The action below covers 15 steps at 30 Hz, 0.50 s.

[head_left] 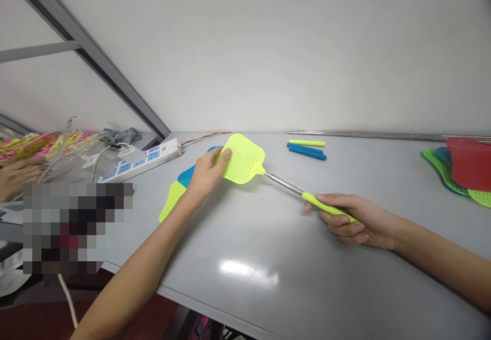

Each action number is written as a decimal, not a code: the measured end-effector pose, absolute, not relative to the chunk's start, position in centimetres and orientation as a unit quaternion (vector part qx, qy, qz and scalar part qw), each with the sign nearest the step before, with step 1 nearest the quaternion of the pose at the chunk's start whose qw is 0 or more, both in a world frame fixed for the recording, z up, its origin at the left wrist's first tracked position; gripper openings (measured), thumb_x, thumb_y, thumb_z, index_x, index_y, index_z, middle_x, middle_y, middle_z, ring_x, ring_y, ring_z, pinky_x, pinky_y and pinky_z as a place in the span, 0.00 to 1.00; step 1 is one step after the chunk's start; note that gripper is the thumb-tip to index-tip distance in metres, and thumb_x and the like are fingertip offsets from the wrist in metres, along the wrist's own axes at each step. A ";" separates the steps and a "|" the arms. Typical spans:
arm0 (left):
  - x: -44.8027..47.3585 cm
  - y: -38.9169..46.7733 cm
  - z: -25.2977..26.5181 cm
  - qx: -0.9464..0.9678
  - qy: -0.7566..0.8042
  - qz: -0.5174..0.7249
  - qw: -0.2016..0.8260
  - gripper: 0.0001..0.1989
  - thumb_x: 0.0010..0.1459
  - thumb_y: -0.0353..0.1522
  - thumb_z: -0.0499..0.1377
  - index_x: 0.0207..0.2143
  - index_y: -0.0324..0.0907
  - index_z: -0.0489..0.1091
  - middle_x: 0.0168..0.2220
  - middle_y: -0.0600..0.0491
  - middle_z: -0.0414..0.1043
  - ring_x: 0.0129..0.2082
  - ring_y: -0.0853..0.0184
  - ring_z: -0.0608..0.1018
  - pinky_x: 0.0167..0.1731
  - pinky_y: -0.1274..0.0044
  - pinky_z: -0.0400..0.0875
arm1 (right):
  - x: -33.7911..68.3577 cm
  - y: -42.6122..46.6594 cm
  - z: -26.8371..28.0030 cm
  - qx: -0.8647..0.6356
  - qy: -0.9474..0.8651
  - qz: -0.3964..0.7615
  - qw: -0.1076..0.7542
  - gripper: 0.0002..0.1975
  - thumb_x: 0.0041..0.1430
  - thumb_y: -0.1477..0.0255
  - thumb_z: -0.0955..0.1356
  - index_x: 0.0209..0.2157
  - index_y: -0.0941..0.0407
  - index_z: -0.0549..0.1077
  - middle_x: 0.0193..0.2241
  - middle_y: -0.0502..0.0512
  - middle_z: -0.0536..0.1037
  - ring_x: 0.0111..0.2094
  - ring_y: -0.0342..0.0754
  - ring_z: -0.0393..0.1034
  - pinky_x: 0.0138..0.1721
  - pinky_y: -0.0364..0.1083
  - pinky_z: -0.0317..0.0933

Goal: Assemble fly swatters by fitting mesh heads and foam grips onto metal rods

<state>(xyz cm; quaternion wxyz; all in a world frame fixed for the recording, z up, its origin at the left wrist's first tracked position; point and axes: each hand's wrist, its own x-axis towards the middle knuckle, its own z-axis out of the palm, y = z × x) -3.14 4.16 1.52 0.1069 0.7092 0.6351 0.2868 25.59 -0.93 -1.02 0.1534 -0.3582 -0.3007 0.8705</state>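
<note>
A yellow-green fly swatter (245,158) with a perforated head and a short metal rod is held above the table by both hands. My left hand (210,173) pinches the left edge of its head, thumb on the near face. Around its yellow-green grip is my right hand (351,217), closed, the fingers wrapped from below. Behind my left hand lie a blue swatter head (186,176) and another yellow-green swatter head (172,200), both partly hidden by my hand and forearm.
Blue and yellow-green handle grips (307,152) lie near the wall, beside long thin metal rods (368,135). Red, blue and green swatter heads (470,163) are stacked at the right. A power strip (143,161) lies at the left, near another person's hand (19,179) and colourful bagged items (46,145).
</note>
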 end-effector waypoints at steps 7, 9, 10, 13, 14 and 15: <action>-2.2 3.7 1.4 0.702 0.647 0.289 0.067 0.18 0.54 0.44 0.43 0.25 0.40 0.60 0.21 0.57 0.59 0.21 0.72 0.62 0.21 0.81 0.54 | 25.8 -0.9 -1.2 -0.341 -0.303 0.874 0.167 0.13 0.52 0.66 0.61 0.36 0.59 0.66 0.15 0.42 0.47 0.12 0.32 0.36 0.09 0.33 0.35; -2.1 3.7 1.3 0.701 0.653 0.280 0.054 0.18 0.54 0.45 0.43 0.24 0.41 0.59 0.19 0.58 0.57 0.20 0.72 0.61 0.20 0.81 0.53 | 25.8 -0.8 -1.2 -0.337 -0.305 0.875 0.170 0.12 0.52 0.66 0.60 0.36 0.59 0.66 0.14 0.42 0.47 0.11 0.32 0.36 0.09 0.33 0.35; -2.0 3.7 1.3 0.701 0.655 0.277 0.050 0.18 0.54 0.45 0.43 0.24 0.41 0.59 0.19 0.58 0.56 0.20 0.72 0.61 0.20 0.81 0.53 | 25.8 -0.7 -1.2 -0.335 -0.305 0.875 0.172 0.12 0.52 0.66 0.60 0.35 0.59 0.66 0.14 0.42 0.47 0.11 0.32 0.36 0.09 0.33 0.35; -1.9 3.7 1.3 0.700 0.658 0.273 0.048 0.18 0.53 0.45 0.44 0.25 0.40 0.60 0.19 0.58 0.56 0.20 0.72 0.61 0.21 0.81 0.54 | 25.7 -0.7 -1.2 -0.330 -0.307 0.876 0.174 0.12 0.52 0.67 0.60 0.35 0.59 0.66 0.14 0.42 0.47 0.11 0.32 0.36 0.09 0.33 0.35; -1.9 3.7 1.3 0.699 0.659 0.274 0.052 0.17 0.53 0.45 0.44 0.26 0.40 0.61 0.19 0.58 0.57 0.20 0.72 0.62 0.21 0.81 0.54 | 25.7 -0.7 -1.2 -0.328 -0.306 0.877 0.173 0.12 0.52 0.67 0.60 0.35 0.59 0.66 0.13 0.42 0.47 0.11 0.32 0.36 0.09 0.33 0.35; -1.9 3.7 1.2 0.697 0.659 0.275 0.056 0.17 0.53 0.44 0.44 0.27 0.40 0.61 0.20 0.58 0.58 0.20 0.72 0.62 0.22 0.81 0.54 | 25.7 -0.7 -1.2 -0.325 -0.306 0.878 0.173 0.12 0.52 0.67 0.60 0.35 0.59 0.66 0.13 0.42 0.47 0.11 0.32 0.36 0.09 0.33 0.35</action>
